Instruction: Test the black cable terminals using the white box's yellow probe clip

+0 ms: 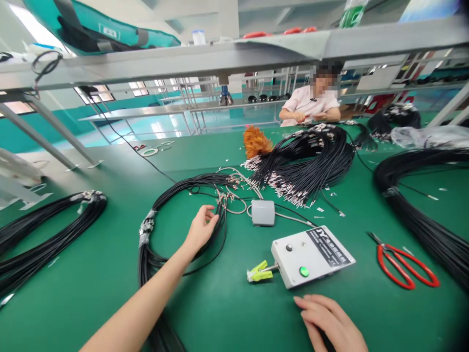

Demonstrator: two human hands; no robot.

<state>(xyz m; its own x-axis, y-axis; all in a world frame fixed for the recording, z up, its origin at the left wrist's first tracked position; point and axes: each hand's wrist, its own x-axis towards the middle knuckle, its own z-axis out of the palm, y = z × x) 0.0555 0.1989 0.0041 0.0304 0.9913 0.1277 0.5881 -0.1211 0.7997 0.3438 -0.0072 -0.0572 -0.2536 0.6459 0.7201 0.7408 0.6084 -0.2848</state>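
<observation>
My left hand (201,227) reaches over a coil of black cables (146,264), its thumb and fingers apart beside the bunched cable ends (224,199). Whether the fingertips touch a cable is hard to make out. Closer to me, my right hand (333,322) hovers low with loosely stretched fingers; something dark shows under its palm. Just beyond it lies a white control box (311,256) with a black label, a knob and a lit green button. A yellow-green clip (261,272) sits on the shaft at the box's left side.
Red-handled scissors (406,266) lie at right, near another cable bundle (421,210). A grey adapter box (263,213) stands behind the control box. Farther back are a large cable pile (311,161) and orange strands (256,142). Across the table sits a person (311,105); overhead runs a shelf (164,61).
</observation>
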